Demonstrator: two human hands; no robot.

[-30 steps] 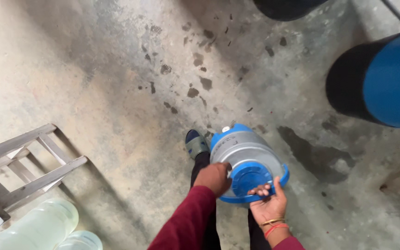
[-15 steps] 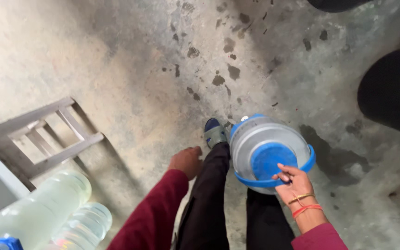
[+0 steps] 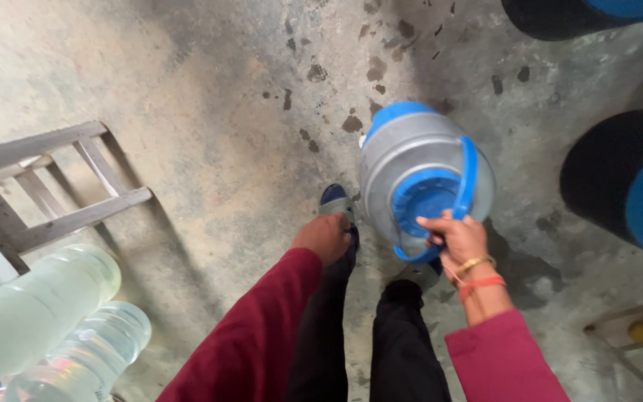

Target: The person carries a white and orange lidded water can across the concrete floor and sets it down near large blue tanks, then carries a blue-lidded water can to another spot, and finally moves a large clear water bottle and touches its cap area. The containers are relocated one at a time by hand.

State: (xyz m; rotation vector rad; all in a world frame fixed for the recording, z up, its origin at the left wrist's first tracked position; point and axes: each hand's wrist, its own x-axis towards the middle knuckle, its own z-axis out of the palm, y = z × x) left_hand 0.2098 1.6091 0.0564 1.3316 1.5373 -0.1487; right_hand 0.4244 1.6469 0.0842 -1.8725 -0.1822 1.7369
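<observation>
grey metal drum-shaped jug with blue lid and blue handle (image 3: 420,167) hangs above the concrete floor (image 3: 210,112), right of centre. right hand (image 3: 457,238) is clenched on the handle, carrying its weight. left hand (image 3: 324,237) is released, holding nothing, beside the thigh.

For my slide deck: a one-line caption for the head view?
Right hand carries a silver-and-blue jug by its handle; left hand hangs free.

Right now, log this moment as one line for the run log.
right hand: grip on blue handle of grey water jug | left hand: free, at thigh | floor: stained concrete | clear bottles: lower left
</observation>
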